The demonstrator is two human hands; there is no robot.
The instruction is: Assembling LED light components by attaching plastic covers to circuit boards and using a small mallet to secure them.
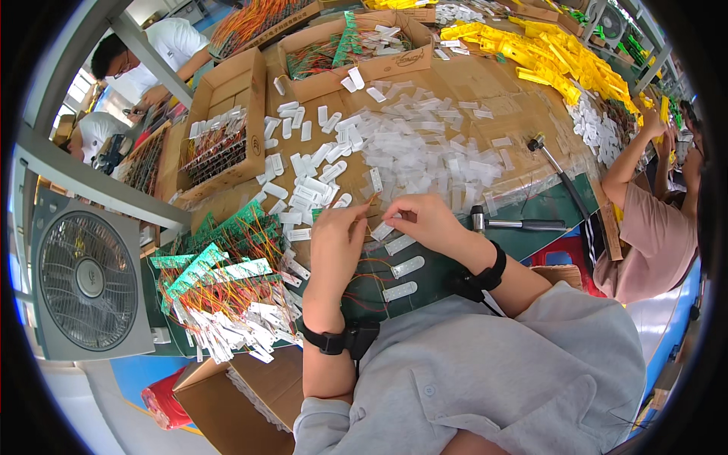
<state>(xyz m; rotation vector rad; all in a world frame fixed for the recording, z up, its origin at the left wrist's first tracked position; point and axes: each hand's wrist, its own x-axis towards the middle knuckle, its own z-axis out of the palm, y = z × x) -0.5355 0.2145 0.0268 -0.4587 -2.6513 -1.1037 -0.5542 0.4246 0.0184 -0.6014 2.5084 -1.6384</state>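
Over the table's near edge, my left hand (339, 241) has its fingers pinched around thin orange wire (373, 199), whose tip pokes out beyond the fingertips. My right hand (429, 221) closes thumb and finger on a small white plastic piece (383, 230). The two hands are close but apart. Below them, a white rounded piece (408, 266) and another such piece (400, 291) lie on the green mat (436, 279), with thin red and orange wires beside them. Left of my left hand is a heap of green circuit boards (236, 229) with wires and white strips.
Loose white pieces (311, 186) and translucent covers (432, 144) spread across the cardboard. A mallet (523, 224) and a hammer (561, 174) lie at right. Boxes of wired boards (254, 114), a fan (89, 277) and yellow parts (561, 57) surround this. Co-workers sit at both sides.
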